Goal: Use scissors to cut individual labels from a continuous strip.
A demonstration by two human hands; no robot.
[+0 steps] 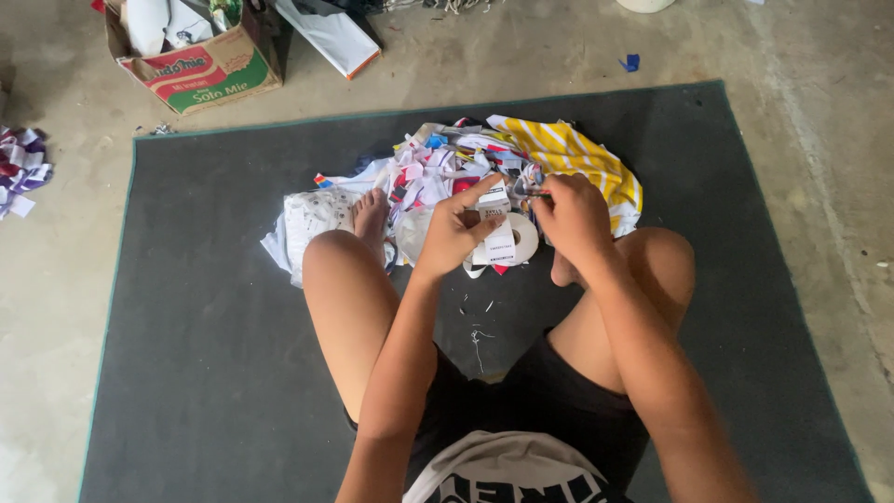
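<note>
Left hand (453, 233) is pinched shut around a small white label strip (494, 207), holding it up right over a white tape roll (517, 240) on the dark mat (205, 279). Right hand (573, 216) is curled closed just beside it, gripping something tiny I honestly can't make out. Behind both sits a pile of fabric scraps (438, 163), with a yellow striped cloth (577, 158) at its right end.

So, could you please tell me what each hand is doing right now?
Left hand: closed on a white label.
Right hand: closed, pinching something small; cannot tell what.
</note>
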